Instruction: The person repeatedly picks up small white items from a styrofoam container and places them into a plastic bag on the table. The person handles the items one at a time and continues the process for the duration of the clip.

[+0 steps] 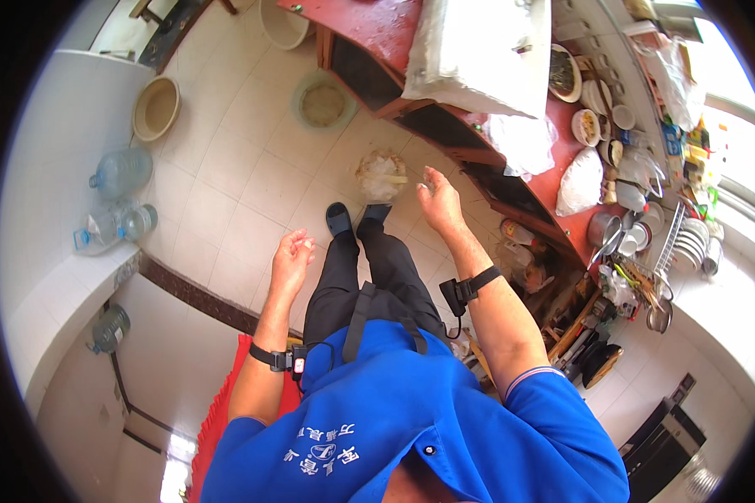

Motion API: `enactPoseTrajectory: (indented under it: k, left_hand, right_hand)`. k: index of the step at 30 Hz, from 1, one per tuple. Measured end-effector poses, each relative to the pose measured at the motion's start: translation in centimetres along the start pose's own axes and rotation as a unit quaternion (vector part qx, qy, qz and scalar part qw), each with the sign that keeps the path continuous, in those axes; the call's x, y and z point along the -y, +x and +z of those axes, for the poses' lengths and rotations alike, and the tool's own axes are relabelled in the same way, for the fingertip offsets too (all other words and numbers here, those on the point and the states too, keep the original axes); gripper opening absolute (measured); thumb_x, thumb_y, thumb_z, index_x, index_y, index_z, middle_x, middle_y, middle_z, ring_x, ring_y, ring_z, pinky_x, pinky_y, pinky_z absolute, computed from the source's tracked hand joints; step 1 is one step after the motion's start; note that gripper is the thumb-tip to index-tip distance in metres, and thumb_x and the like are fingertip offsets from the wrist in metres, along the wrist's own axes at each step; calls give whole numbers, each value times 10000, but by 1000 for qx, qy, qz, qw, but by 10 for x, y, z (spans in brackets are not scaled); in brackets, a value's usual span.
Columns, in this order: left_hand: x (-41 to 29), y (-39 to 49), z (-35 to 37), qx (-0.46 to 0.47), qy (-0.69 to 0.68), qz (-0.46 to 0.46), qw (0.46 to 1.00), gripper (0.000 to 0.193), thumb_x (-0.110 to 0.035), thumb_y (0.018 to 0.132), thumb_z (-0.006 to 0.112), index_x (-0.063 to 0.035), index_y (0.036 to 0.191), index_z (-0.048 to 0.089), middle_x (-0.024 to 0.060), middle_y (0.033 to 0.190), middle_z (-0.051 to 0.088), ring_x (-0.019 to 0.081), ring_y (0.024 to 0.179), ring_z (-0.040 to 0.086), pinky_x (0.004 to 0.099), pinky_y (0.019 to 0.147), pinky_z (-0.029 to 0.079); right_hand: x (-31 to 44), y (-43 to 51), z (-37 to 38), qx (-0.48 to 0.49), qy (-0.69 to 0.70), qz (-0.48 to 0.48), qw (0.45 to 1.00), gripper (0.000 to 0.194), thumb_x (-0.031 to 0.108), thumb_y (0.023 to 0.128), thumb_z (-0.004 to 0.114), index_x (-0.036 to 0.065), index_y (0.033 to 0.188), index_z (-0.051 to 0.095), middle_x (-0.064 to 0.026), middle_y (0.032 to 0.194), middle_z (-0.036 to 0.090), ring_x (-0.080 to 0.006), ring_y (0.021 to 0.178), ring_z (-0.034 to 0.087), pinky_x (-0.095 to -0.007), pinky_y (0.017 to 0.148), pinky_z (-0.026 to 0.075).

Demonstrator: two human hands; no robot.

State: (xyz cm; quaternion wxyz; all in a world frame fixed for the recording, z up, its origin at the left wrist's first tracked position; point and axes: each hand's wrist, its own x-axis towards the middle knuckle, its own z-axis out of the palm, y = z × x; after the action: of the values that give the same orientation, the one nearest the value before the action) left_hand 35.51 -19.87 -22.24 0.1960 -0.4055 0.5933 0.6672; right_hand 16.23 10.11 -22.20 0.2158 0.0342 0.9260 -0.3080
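Both hands are raised in front of my body over the tiled floor, and I see nothing in either. My left hand (293,259) has loosely curled fingers, slightly apart. My right hand (439,198) is held with thumb and fingers apart, pale residue on the fingertips. Nearest to it in the picture, by my feet, a waste bin (382,177) holds crumpled clear plastic and some scraps. To the right runs a red-topped counter (572,126). A crumpled white plastic bag (522,141) hangs over its edge, below a large white foam box (481,56).
A pale green basin (324,100) and a beige basin (157,108) stand on the floor. Large water bottles (123,173) sit at left. Bowls (585,127), a full white bag (580,182) and stacked plates (690,245) crowd the counter side. Bottles (517,231) stand below.
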Motion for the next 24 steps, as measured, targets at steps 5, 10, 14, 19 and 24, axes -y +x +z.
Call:
enactPoseTrajectory:
  k: [5, 10, 14, 19, 24]
  left_hand:
    - [-25, -7, 7, 10, 1, 17, 1000, 403, -147, 1061, 606, 12, 1426, 543, 156, 1253, 695, 203, 1114, 695, 321, 901, 589]
    - [-42, -5, 15, 21, 27, 42, 999, 414, -154, 1056, 610, 16, 1427, 542, 163, 1250, 703, 207, 1111, 698, 330, 899, 594]
    - [-71, -9, 30, 15, 39, 45, 998, 419, -174, 1053, 623, 10, 1424, 554, 153, 1221, 723, 192, 1089, 704, 314, 893, 586]
    - [-169, -42, 56, 6, 135, 261, 956, 315, -202, 1040, 682, -8, 1284, 636, 73, 1070, 715, 117, 948, 657, 276, 841, 552]
    - [-296, -72, 93, 82, 114, 329, 934, 236, -170, 1037, 686, -27, 1221, 650, 33, 1046, 680, 98, 923, 611, 273, 850, 529]
  right_hand:
    - [21, -14, -32, -5, 49, 10, 999, 450, 135, 955, 658, -32, 1371, 615, -241, 1309, 699, -364, 1258, 666, -439, 1081, 522]
    - [38, -13, -66, -45, 72, -32, 996, 415, 128, 979, 665, -10, 1369, 625, -197, 1247, 743, -274, 1193, 716, -373, 1026, 552]
    - [52, 1, -100, -57, 87, -64, 992, 405, 115, 989, 661, -20, 1369, 619, -188, 1238, 748, -246, 1172, 720, -356, 1019, 553]
    - [65, 24, -138, -49, 140, -89, 985, 418, 117, 979, 660, -29, 1367, 613, -226, 1250, 731, -342, 1199, 708, -407, 1033, 554]
    - [79, 41, -178, -1, 132, -131, 983, 394, 86, 996, 643, -35, 1370, 610, -189, 1234, 745, -279, 1172, 715, -369, 1007, 555]
